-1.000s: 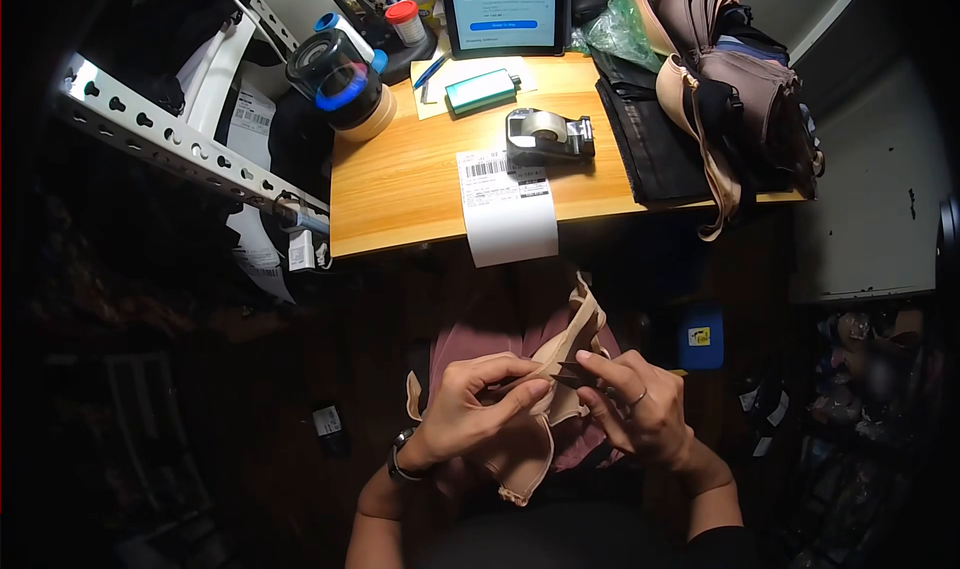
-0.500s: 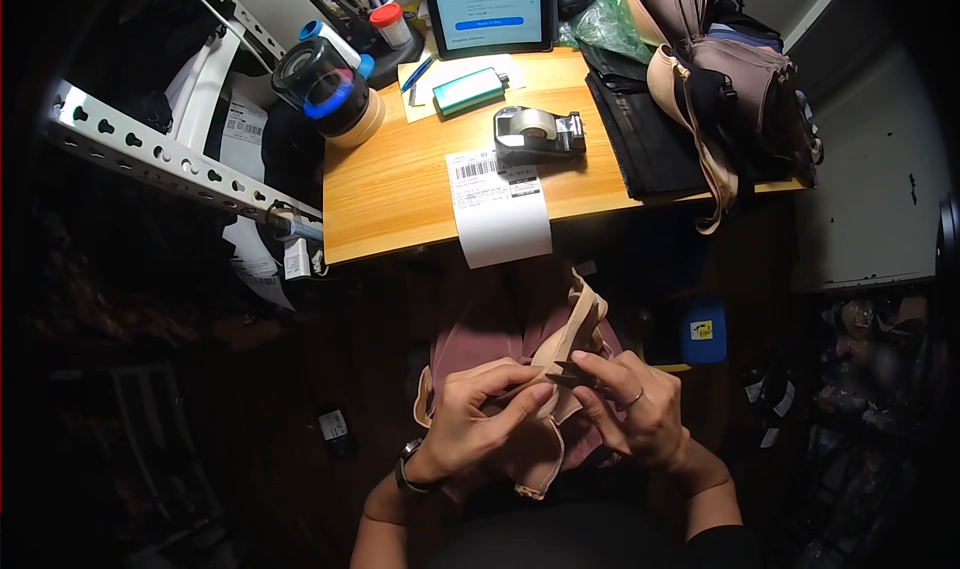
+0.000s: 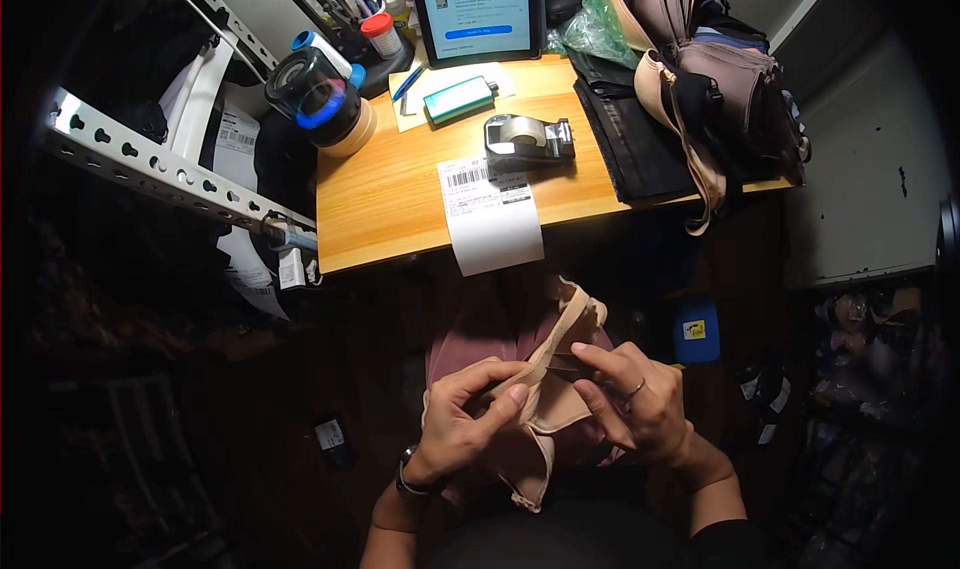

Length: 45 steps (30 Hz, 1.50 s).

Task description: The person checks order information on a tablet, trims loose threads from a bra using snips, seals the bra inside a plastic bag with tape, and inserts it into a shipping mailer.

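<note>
A beige bra (image 3: 562, 406) lies over my lap, its strap and cups bunched up between my hands. My left hand (image 3: 468, 407) pinches the bra's edge between thumb and fingers. Close to the right of that pinch, my right hand (image 3: 642, 401) is closed on a slim dark tool (image 3: 566, 367) that points left toward the beige fabric. The tool's kind is hard to make out, since the fingers cover part of it. Mauve clothing (image 3: 485, 331) shows beneath the bra.
On the wooden desk (image 3: 385, 209) ahead are a printed label (image 3: 495, 239), a tape dispenser (image 3: 530, 144), a teal box (image 3: 460, 100) and a tablet (image 3: 478, 19). Bras (image 3: 725, 84) and folded black cloth (image 3: 615, 149) pile at right. A white metal shelf frame (image 3: 150, 164) stands left.
My left hand has shifted slightly left and down with the bra, whose fabric is spread wider between the hands. The dark tool appears thinner and a little apart from the left fingertips.
</note>
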Motion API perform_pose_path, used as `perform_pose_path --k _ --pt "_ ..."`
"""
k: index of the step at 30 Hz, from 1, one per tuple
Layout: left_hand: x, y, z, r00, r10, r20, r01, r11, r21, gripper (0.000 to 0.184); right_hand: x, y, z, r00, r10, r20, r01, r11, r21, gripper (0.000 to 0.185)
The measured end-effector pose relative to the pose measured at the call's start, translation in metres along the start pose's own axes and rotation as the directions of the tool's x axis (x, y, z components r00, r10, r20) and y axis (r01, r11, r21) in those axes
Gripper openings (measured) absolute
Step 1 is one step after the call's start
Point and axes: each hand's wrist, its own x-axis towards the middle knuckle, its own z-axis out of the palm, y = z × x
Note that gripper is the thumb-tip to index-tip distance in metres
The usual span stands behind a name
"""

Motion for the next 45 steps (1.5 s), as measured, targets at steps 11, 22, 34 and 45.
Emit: perform_pose_path --k 11,22,34,45 --pt "-0.006 -0.007 -0.007 0.999 -0.044 0.005 0.044 0.974 -0.223 0.025 0.007 -0.007 0.008 1.000 -0.011 0.024 0.011 1.000 0.015 0.034" --pt "-0.004 -0.002 0.003 0.993 0.120 0.001 -0.119 0.993 -0.016 0.023 0.006 -0.001 0.000 0.998 -0.034 0.044 0.036 0.999 -0.035 0.036" --pt "-0.004 -0.011 -0.005 0.999 0.017 0.051 -0.010 0.991 -0.134 0.023 0.010 -0.001 0.000 0.985 0.170 -0.021 -0.137 0.854 0.501 0.034" --pt "-0.009 -0.017 -0.007 0.982 -0.182 0.050 0.175 0.781 -0.600 0.024 0.014 -0.010 -0.002 0.996 -0.065 0.056 0.068 0.997 -0.041 0.042"
